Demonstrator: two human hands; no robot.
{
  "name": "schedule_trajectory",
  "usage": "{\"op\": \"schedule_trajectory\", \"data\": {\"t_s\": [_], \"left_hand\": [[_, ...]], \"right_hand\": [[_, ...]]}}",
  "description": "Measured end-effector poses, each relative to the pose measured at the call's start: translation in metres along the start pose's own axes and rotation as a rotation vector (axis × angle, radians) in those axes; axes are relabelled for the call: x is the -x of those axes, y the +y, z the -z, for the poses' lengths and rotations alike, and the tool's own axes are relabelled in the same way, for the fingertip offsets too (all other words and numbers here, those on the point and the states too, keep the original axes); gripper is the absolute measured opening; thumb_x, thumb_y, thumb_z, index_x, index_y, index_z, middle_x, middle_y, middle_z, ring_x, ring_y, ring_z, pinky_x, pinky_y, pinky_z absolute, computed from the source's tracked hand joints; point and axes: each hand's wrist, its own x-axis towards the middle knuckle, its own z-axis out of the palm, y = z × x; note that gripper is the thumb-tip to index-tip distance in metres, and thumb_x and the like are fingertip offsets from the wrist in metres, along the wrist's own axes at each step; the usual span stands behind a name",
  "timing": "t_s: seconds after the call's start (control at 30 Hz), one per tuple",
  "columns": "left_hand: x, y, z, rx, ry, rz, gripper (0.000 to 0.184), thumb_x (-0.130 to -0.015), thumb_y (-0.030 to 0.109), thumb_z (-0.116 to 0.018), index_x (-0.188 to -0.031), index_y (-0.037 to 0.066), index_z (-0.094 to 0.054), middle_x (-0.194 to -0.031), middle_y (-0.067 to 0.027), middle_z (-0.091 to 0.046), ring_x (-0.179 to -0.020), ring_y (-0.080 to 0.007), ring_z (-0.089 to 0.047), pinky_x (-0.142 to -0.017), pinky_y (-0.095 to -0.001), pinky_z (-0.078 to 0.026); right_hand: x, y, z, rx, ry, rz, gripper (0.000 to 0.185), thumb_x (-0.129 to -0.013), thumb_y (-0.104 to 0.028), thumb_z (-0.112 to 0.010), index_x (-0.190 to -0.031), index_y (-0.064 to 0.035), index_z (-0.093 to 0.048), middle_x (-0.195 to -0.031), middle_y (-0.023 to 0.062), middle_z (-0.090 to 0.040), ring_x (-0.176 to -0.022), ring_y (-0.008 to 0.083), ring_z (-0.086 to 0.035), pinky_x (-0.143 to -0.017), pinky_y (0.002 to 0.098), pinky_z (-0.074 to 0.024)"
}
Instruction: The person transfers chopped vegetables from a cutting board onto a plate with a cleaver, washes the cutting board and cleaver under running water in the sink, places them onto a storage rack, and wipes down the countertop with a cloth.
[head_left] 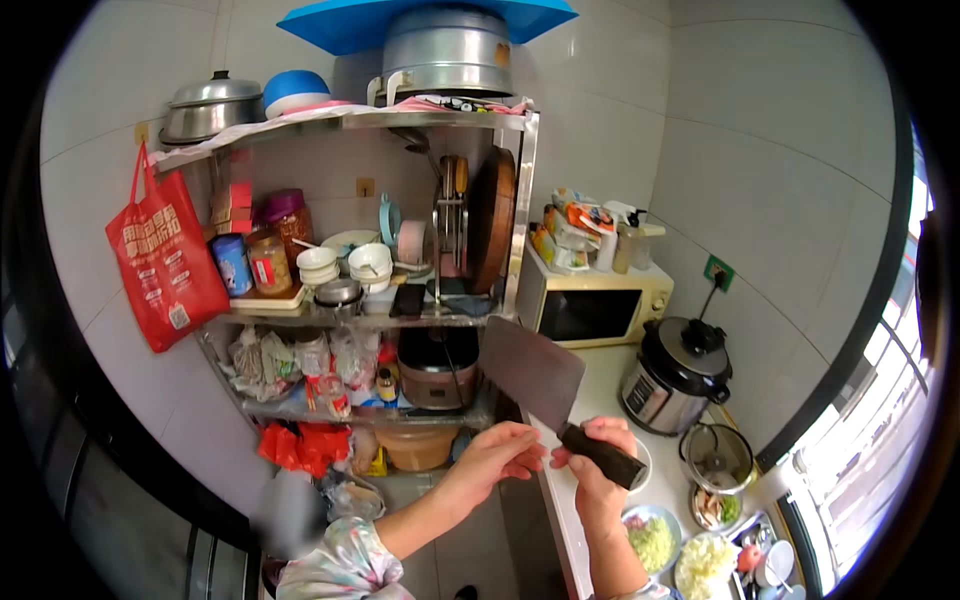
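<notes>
My right hand [600, 475] is closed around the dark handle of a cleaver [533, 372]. Its broad grey blade points up and to the left, held in the air in front of the shelf rack and counter edge. Close beside the handle is my left hand [500, 452], its fingers loosely bent and partly apart, with nothing visible in them. Behind my right hand a white bowl [641, 468] is mostly hidden. Lower on the counter are a plate of chopped pale-green vegetable [652, 540] and a plate of chopped whitish pieces [706, 566].
A metal shelf rack [530, 200] holds bowls, jars, pots and a rice cooker [438, 372]. On the counter [600, 372] stand a microwave [590, 312], an electric pressure cooker [668, 385] and a glass-lidded pot [716, 455]. A red bag [165, 260] hangs at left.
</notes>
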Motion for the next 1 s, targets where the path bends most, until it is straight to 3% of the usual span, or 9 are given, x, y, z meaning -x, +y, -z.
{"op": "schedule_trajectory", "data": {"t_s": [0.1,0.17,0.23,0.37,0.53,0.77,0.83,0.93,1.0], "left_hand": [[-0.029,0.028,0.023,-0.028,0.114,-0.312,0.041,-0.091,0.018,-0.05,-0.129,0.006,-0.039,-0.121,-0.0116,-0.052,-0.098,-0.0182,-0.057,-0.079,-0.0313,-0.049],[-0.052,0.053,0.037,0.025,0.084,-0.405,0.06,-0.091,0.017,-0.051,-0.141,0.011,-0.019,-0.139,-0.0105,-0.031,-0.117,-0.0176,-0.044,-0.089,-0.0319,-0.043],[-0.083,0.077,0.052,-0.067,0.072,-0.532,0.062,-0.093,0.021,-0.048,-0.143,0.012,-0.013,-0.145,-0.0095,-0.019,-0.125,-0.0177,-0.035,-0.095,-0.0325,-0.038],[-0.138,0.137,0.071,-0.047,0.05,-0.709,0.06,-0.095,0.029,-0.041,-0.143,0.011,-0.01,-0.148,-0.006,-0.01,-0.132,-0.018,-0.022,-0.103,-0.0328,-0.027],[-0.208,0.197,0.125,-0.227,0.047,-0.911,0.054,-0.098,0.038,-0.027,-0.143,0.011,-0.013,-0.15,-0.0021,-0.003,-0.137,-0.015,-0.005,-0.109,-0.0303,-0.012],[-0.267,0.259,0.181,-0.047,-0.051,-0.857,0.06,-0.096,0.044,-0.027,-0.142,0.007,-0.015,-0.147,-0.0054,-0.017,-0.133,-0.0159,-0.02,-0.109,-0.0319,-0.015],[-0.279,0.266,0.192,-0.034,-0.089,-0.819,0.062,-0.096,0.046,-0.027,-0.142,0.006,-0.015,-0.146,-0.0051,-0.019,-0.133,-0.0159,-0.021,-0.109,-0.0325,-0.015],[-0.293,0.276,0.209,-0.009,-0.045,-0.716,0.069,-0.09,0.057,-0.031,-0.141,0.012,-0.022,-0.141,-0.0019,-0.031,-0.129,-0.0145,-0.028,-0.106,-0.0386,-0.015],[-0.285,0.285,0.211,0.038,-0.003,-0.7,0.067,-0.09,0.057,-0.033,-0.139,0.012,-0.026,-0.139,-0.0024,-0.033,-0.129,-0.0164,-0.027,-0.106,-0.0394,-0.014]], "right_hand": [[-0.064,0.03,-0.021,0.099,-0.113,0.078,0.036,-0.065,0.016,-0.053,-0.097,-0.0006,-0.048,-0.101,0.0121,-0.041,-0.076,0.0264,-0.06,-0.064,0.0348,-0.0529],[-0.107,0.05,-0.04,0.034,-0.128,0.067,0.033,-0.067,0.014,-0.06,-0.096,-0.0008,-0.053,-0.101,0.0124,-0.046,-0.083,0.0227,-0.058,-0.071,0.0302,-0.0512],[-0.148,0.073,-0.057,0.278,-0.146,0.181,0.032,-0.065,0.009,-0.065,-0.093,-0.002,-0.056,-0.097,0.0124,-0.05,-0.089,0.023,-0.054,-0.075,0.0306,-0.0464],[-0.216,0.119,-0.101,0.4,-0.18,0.412,0.028,-0.065,0.004,-0.066,-0.091,-0.0025,-0.058,-0.094,0.0105,-0.052,-0.092,0.0224,-0.052,-0.079,0.0303,-0.0427],[-0.28,0.16,-0.151,0.282,-0.13,0.193,0.024,-0.069,-0.002,-0.065,-0.091,-0.0015,-0.059,-0.092,0.0083,-0.053,-0.087,0.0194,-0.054,-0.079,0.029,-0.0429],[-0.359,0.206,-0.195,0.366,-0.164,0.221,0.021,-0.069,-0.005,-0.064,-0.089,-0.0017,-0.059,-0.089,0.0101,-0.052,-0.08,0.0199,-0.055,-0.072,0.0308,-0.0436],[-0.374,0.2,-0.212,0.346,-0.147,0.098,0.017,-0.071,-0.005,-0.062,-0.086,0.002,-0.056,-0.073,0.0082,-0.058,-0.061,0.0137,-0.058,-0.056,0.0261,-0.0463],[-0.407,0.212,-0.225,0.392,-0.177,0.047,0.018,-0.07,-0.005,-0.062,-0.084,0.0046,-0.054,-0.067,0.0086,-0.061,-0.056,0.0116,-0.059,-0.05,0.0252,-0.0477],[-0.427,0.227,-0.233,0.597,-0.234,0.084,0.029,-0.067,-0.012,-0.064,-0.085,0.0072,-0.055,-0.075,0.0185,-0.062,-0.067,0.0246,-0.063,-0.06,0.0329,-0.0501]]}}
